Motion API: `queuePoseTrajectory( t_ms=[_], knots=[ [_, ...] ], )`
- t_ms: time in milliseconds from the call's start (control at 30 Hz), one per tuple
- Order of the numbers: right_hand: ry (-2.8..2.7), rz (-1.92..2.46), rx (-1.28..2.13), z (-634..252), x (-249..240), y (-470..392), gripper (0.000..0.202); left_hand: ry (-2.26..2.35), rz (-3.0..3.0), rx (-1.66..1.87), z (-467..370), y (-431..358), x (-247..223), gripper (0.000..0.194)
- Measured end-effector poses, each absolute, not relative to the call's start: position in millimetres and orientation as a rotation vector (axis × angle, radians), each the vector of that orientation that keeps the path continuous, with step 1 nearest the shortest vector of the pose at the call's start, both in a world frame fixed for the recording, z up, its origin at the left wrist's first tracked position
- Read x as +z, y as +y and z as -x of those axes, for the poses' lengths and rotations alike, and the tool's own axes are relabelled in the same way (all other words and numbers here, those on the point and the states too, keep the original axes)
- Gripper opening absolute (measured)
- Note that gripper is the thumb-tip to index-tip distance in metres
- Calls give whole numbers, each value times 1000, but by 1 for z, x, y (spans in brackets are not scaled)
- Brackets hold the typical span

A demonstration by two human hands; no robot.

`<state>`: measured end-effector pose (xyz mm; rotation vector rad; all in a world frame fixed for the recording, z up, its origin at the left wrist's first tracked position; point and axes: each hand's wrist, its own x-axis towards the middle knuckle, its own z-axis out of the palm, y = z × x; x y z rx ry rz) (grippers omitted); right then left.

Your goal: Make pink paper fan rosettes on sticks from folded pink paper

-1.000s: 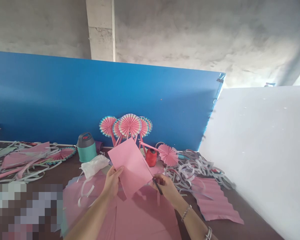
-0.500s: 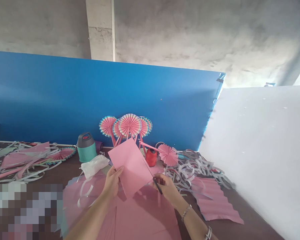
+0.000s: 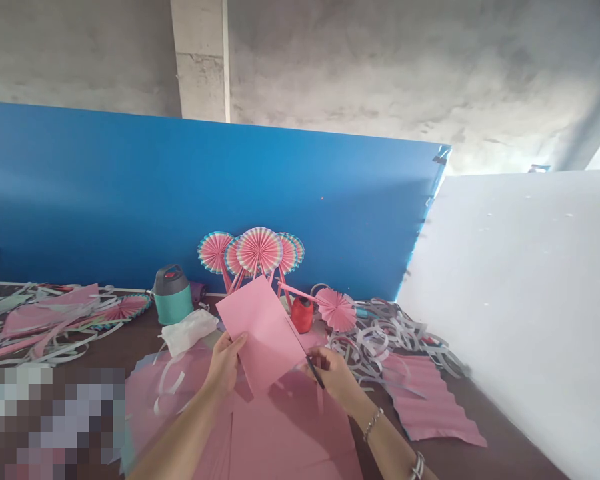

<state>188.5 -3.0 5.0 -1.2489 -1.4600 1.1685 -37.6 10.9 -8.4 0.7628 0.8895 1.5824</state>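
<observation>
Tilted above the table, a folded sheet of pink paper (image 3: 261, 337) is pinched at its left edge by my left hand (image 3: 225, 360), thumb on top. My right hand (image 3: 333, 377) is closed round dark-handled scissors (image 3: 314, 371) at the paper's right edge. Their blades run along that edge and are partly hidden. Below both hands lies a stack of larger pink sheets (image 3: 295, 440). A narrow pink strip (image 3: 321, 397) hangs just under my right hand.
Round pleated paper fans (image 3: 260, 251) stand against the blue partition (image 3: 130, 180). Near them are a red thread spool (image 3: 303, 316), a teal jar (image 3: 173, 303) and a white tissue pack (image 3: 190, 331). Curled white strips (image 3: 380, 340) and creased pink paper (image 3: 433, 400) lie to the right.
</observation>
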Motion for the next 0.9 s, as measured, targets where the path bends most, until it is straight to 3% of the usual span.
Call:
queuePoseTrajectory(
  t_ms=[400,700,900],
  knots=[
    [-1450,1271,1172,-187,7,-4,32,910,-777,1581,37,11,-8,48],
    [-1508,1155,1168,-188,1,-2,19,903,-823,1560,34,12,-12,46],
    [-1408,1118,1322,-187,5,-4,29,861,-758,1498,29,5,-4,40]
  ],
)
